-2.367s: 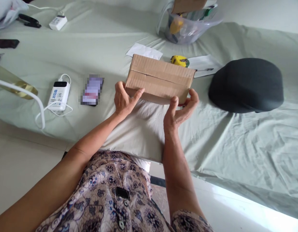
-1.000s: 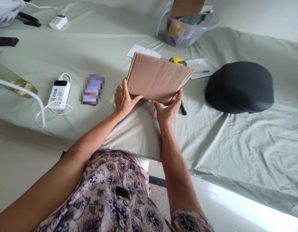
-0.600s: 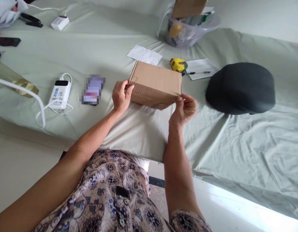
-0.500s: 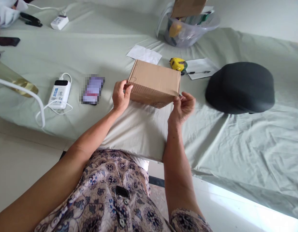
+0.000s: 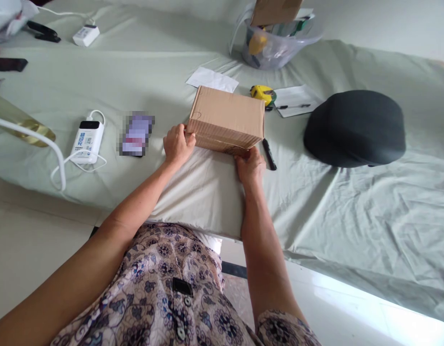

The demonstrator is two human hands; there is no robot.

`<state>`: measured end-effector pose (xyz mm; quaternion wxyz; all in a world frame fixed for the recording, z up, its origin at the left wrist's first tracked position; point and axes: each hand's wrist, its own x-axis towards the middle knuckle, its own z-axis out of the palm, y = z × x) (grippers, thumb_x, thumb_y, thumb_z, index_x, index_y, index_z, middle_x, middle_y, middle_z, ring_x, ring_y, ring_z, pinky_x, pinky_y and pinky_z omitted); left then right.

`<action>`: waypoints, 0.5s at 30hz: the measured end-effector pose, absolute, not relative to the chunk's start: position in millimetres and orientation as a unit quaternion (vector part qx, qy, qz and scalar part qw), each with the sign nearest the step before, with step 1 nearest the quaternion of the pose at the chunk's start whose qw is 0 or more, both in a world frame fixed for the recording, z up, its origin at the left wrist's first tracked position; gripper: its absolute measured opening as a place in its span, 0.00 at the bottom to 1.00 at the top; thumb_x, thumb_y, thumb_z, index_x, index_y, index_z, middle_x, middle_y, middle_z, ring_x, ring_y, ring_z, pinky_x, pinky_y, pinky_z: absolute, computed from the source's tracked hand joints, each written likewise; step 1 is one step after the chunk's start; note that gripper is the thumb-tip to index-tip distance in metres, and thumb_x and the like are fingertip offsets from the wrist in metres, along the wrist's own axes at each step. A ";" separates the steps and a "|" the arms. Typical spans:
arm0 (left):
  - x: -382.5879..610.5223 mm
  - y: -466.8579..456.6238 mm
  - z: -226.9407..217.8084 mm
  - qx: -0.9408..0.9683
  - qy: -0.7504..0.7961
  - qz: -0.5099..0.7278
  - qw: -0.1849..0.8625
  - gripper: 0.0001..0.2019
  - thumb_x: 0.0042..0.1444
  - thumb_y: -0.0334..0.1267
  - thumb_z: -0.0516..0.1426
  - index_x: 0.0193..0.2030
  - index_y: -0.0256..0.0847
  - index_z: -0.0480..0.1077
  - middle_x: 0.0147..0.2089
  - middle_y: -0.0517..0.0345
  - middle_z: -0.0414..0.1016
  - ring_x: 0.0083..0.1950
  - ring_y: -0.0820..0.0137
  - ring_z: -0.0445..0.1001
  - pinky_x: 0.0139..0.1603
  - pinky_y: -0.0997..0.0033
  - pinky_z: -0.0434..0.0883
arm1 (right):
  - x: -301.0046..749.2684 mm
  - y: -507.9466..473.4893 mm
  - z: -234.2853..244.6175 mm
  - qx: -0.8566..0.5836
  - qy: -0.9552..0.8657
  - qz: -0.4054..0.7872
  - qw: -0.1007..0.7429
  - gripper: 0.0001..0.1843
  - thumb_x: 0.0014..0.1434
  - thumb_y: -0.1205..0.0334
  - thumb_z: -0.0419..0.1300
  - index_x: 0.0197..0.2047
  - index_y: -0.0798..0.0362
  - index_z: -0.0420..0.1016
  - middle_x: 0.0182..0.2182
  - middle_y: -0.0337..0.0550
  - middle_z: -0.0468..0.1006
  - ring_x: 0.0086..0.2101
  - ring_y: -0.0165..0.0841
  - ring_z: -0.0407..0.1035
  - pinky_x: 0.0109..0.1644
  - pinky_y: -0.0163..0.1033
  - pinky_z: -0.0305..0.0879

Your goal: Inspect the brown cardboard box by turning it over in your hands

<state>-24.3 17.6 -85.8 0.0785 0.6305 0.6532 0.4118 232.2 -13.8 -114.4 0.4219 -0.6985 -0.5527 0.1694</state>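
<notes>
A brown cardboard box [image 5: 227, 110] lies on the pale green cloth in front of me, with the end of a drawn curve showing near its left edge. My left hand [image 5: 178, 144] grips the box at its near left corner, thumb on the front side. Low on the front, near the right corner, my right hand [image 5: 251, 166] has its fingers closed on the box's lower edge; some fingertips are hidden. Just right of that hand lies a black marker [image 5: 269, 154], touching or nearly touching the box.
Behind the box are a white paper [image 5: 212, 79], a yellow tape measure [image 5: 263, 94], and a pen [image 5: 297, 106] on another sheet. A black cap [image 5: 355, 129] sits right; a phone [image 5: 136, 134] and white power bank [image 5: 87, 142] left. A plastic basket [image 5: 279, 50] stands behind.
My right hand has moved left and slightly down, from the box's right corner to its front lower edge. The marker now shows lying on the cloth. My left hand stays at its corner.
</notes>
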 end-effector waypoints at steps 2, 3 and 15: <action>-25.3 17.4 -87.1 0.631 0.665 0.391 0.079 0.14 0.62 0.51 0.61 0.41 0.42 0.70 0.44 0.43 0.79 0.54 0.50 0.77 0.59 0.49 0.72 | 229.9 -14.7 -113.8 -0.696 -0.552 0.172 0.426 0.11 0.45 0.60 0.62 0.35 0.48 0.69 0.30 0.40 0.74 0.34 0.37 0.67 0.54 0.60 0.71; -25.4 16.8 -87.3 0.635 0.668 0.379 0.081 0.15 0.63 0.52 0.60 0.41 0.42 0.69 0.44 0.42 0.79 0.53 0.49 0.77 0.60 0.48 0.72 | 229.3 -14.8 -113.7 -0.695 -0.550 0.179 0.427 0.12 0.45 0.60 0.61 0.36 0.48 0.69 0.30 0.40 0.74 0.33 0.37 0.67 0.53 0.59 0.71; -4.8 6.8 -92.6 0.632 0.643 0.418 0.106 0.43 0.45 0.57 0.74 0.59 0.37 0.62 0.60 0.34 0.72 0.66 0.44 0.72 0.64 0.49 0.72 | 205.8 -21.2 -107.2 -0.677 -0.537 0.106 0.492 0.41 0.41 0.47 0.74 0.55 0.52 0.65 0.46 0.50 0.73 0.46 0.45 0.72 0.55 0.59 0.71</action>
